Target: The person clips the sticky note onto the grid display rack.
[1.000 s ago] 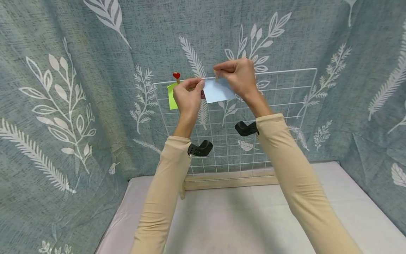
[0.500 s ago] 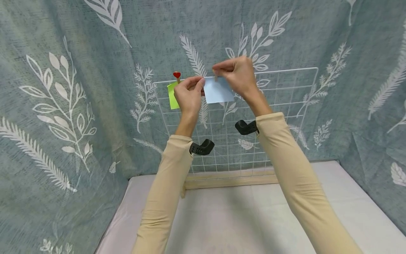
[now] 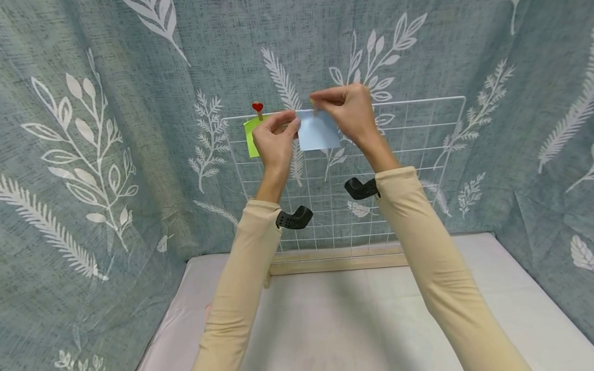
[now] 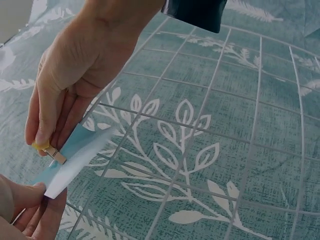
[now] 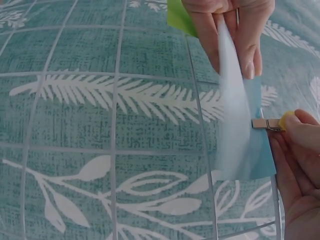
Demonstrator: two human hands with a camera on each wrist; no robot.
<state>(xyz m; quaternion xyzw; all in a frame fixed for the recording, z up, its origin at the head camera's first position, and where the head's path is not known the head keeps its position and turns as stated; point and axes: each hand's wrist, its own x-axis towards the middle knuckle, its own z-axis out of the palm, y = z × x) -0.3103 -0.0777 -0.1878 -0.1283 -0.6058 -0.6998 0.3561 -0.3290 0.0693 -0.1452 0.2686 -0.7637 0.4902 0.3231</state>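
Note:
A light-blue paper note hangs at the top bar of a white wire grid. My left hand pinches the note's left edge between thumb and fingers. Over the note's top edge sits a small wooden clothespin with a yellow ornament, its tips on the paper. My right hand pinches that clothespin by its yellow end; in the left wrist view the thumb presses on it. The note's lower part curves away from the grid in both wrist views.
A lime-green note hangs left of my left hand under a clothespin with a red heart. The grid stands in a wooden base on a white-covered table. Patterned curtain surrounds it.
The blue note's lower right corner has come out from behind my right hand, and the note hangs straighter. Both hands keep their grips almost in place.

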